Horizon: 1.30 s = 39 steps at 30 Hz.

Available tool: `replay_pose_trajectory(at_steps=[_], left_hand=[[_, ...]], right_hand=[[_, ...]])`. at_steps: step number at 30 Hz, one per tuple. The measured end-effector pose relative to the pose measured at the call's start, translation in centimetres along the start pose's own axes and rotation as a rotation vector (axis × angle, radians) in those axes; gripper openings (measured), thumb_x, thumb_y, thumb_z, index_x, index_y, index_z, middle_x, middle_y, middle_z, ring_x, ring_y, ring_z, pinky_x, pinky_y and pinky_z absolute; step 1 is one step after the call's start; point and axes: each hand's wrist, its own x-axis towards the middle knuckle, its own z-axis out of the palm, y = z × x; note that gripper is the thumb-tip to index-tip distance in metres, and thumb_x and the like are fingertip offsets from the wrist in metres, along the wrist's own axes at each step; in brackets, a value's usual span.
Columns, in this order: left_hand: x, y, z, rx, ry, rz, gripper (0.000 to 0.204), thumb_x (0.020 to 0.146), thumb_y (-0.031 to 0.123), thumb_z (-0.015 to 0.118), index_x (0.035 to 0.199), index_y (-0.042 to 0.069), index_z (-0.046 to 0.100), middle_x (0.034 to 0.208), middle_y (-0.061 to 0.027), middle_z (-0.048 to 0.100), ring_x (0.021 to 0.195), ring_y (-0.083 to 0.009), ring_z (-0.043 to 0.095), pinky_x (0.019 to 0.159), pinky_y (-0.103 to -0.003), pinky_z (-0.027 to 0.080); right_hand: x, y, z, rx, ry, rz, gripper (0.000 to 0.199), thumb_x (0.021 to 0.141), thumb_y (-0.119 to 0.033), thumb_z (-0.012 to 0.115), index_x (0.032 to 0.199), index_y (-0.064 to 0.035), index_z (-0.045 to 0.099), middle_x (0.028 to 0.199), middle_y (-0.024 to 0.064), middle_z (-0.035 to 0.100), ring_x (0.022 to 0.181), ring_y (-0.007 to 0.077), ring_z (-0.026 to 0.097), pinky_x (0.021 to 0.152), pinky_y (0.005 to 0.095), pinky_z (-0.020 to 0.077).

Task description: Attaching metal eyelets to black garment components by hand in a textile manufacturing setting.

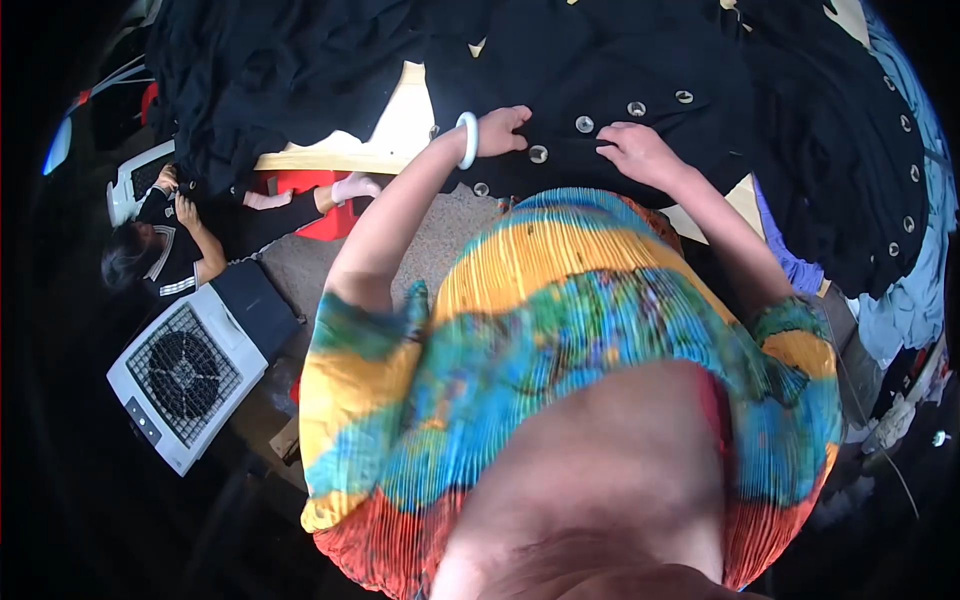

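Note:
A large black cloth lies spread over the table, with folds in it. Several round silvery discs, which look like eyelets or buttons, run across it in a loose row. My left hand, with a pale bangle at the wrist, is over the cloth near one disc; its thumb and fingers are apart and hold nothing. To the right, my right hand rests on the cloth below other discs, fingers stretched out and nothing visible in them.
Pale tabletop shows through gaps in the cloth. At the left, another person sits beside a red stool. A white-framed fan unit stands on the floor nearer me. Light blue fabric hangs at the far right.

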Motion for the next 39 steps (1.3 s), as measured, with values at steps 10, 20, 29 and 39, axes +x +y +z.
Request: replay_pose_trajectory(at_steps=[10, 20, 29, 39], left_hand=[[8.3, 4.2, 3.0, 0.325, 0.231, -0.335, 0.064, 0.056, 0.033, 0.068, 0.105, -0.002, 0.044, 0.1, -0.0234, 0.053, 0.095, -0.0319, 0.052, 0.082, -0.035, 0.042], [7.7, 2.6, 4.5, 0.282, 0.423, -0.105, 0.043, 0.07, 0.028, 0.058, 0.095, -0.006, 0.051, 0.098, -0.0247, 0.052, 0.097, -0.0343, 0.049, 0.084, -0.035, 0.039], [7.4, 1.8, 3.8, 0.058, 0.385, -0.081, 0.035, 0.065, 0.028, 0.066, 0.069, -0.003, 0.049, 0.061, -0.0107, 0.049, 0.058, -0.0154, 0.044, 0.055, -0.031, 0.038], [7.2, 2.5, 3.4, -0.055, 0.429, -0.119, 0.047, 0.07, 0.027, 0.057, 0.095, -0.013, 0.049, 0.094, -0.0245, 0.055, 0.09, -0.0316, 0.053, 0.078, -0.033, 0.04]], right_hand=[[0.6, -0.4, 2.2, 0.027, 0.155, 0.121, 0.021, 0.067, -0.005, 0.044, 0.085, 0.0019, 0.052, 0.085, 0.0198, 0.055, 0.08, 0.0344, 0.053, 0.075, 0.0411, 0.0422], [0.6, 0.3, 3.0, 0.108, 0.248, 0.244, 0.017, 0.069, -0.007, 0.047, 0.084, -0.0042, 0.052, 0.073, 0.0172, 0.057, 0.075, 0.0341, 0.054, 0.069, 0.0418, 0.0424], [1.0, 0.5, 3.4, 0.121, 0.287, 0.28, 0.016, 0.069, -0.01, 0.049, 0.084, -0.0061, 0.054, 0.067, 0.016, 0.057, 0.069, 0.0326, 0.056, 0.066, 0.0409, 0.0438], [1.0, -0.3, 2.6, 0.107, 0.351, 0.244, 0.013, 0.069, -0.006, 0.05, 0.082, -0.0049, 0.051, 0.08, 0.0139, 0.058, 0.075, 0.0313, 0.055, 0.069, 0.04, 0.0441]])
